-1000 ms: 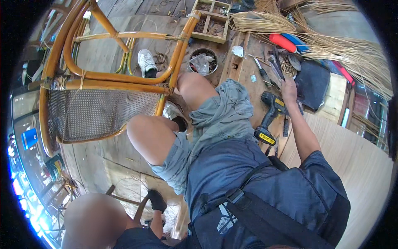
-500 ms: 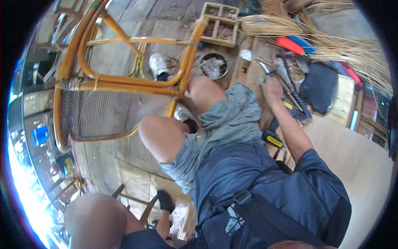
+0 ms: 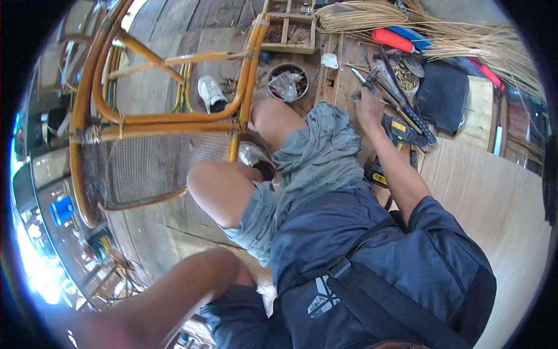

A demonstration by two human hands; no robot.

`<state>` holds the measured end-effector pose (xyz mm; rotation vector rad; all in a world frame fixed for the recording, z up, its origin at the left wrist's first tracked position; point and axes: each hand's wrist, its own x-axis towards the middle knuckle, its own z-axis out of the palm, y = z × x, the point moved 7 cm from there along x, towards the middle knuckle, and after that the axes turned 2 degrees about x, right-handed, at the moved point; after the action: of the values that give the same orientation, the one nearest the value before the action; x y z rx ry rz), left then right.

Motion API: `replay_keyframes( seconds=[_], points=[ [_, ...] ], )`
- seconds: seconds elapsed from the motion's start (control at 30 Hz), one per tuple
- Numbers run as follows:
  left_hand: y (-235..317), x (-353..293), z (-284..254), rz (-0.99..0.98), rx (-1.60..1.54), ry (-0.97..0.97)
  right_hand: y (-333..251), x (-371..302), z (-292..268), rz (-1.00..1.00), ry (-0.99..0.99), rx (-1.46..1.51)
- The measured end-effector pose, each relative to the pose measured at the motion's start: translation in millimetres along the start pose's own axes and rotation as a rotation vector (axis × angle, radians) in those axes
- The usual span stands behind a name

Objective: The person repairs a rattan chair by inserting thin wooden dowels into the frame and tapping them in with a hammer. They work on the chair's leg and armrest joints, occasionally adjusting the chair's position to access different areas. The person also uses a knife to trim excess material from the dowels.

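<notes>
My right hand [image 3: 368, 110] is at the wooden bench, its fingers closed around the dark handle of a slim tool with a pale, blade-like metal end [image 3: 358, 75]. Beside it lie long dark-handled tools [image 3: 415, 119] and a yellow and black power drill [image 3: 400, 129]. My left arm is bent at the lower left, and my left hand [image 3: 87, 333] is a smear at the picture's edge, so its fingers cannot be read. Ahead of my knees, a rattan chair [image 3: 174, 129] with a mesh panel lies tipped on the plank floor.
A metal bowl [image 3: 273, 93] holding a plastic bag stands near my foot. Behind it sits a divided wooden box [image 3: 313, 41]. Bundles of cane strips [image 3: 465, 43], a red-handled thing [image 3: 392, 39] and a black pouch [image 3: 442, 96] lie at the right. A pale board [image 3: 488, 198] is beside me.
My left arm has come up, bent, into the lower left, with its hand out at the edge. My right hand stays at the tool. The whole view has shifted slightly.
</notes>
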<state>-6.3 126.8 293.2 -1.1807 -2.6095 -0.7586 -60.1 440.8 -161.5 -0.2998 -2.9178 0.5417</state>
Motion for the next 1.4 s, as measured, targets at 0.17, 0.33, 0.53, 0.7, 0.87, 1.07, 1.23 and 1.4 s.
replay_keyframes(
  seconds=[0.17, 0.33, 0.53, 0.7, 0.87, 1.07, 1.23, 1.4],
  points=[
    [-92, 4, 210, -0.501, -0.347, 0.153, -24, -22, -54, -0.006, -0.130, 0.554],
    [-86, -8, 388, -0.832, -0.879, -0.029, -36, -40, -76, 0.364, -0.369, 0.889],
    [-71, -10, 432, -0.988, -1.229, -0.199, -19, -40, -74, 0.399, -0.401, 0.909],
    [-79, 1, 413, -0.816, -0.727, -0.239, 40, -15, -78, -0.089, -0.018, 0.245],
    [-48, 43, 323, -0.582, -0.693, -0.274, 83, -16, -62, -0.047, -0.154, -0.249],
    [-29, 62, 252, -0.460, -0.650, -0.294, 96, -3, -50, -0.049, -0.154, -0.432],
    [79, 48, 144, 0.256, -0.491, -0.495, 85, -2, -65, -0.150, -0.099, -0.398],
    [107, 37, 129, 0.415, -0.554, -0.495, 100, 9, -124, -0.080, 0.010, 0.211]
  ],
)
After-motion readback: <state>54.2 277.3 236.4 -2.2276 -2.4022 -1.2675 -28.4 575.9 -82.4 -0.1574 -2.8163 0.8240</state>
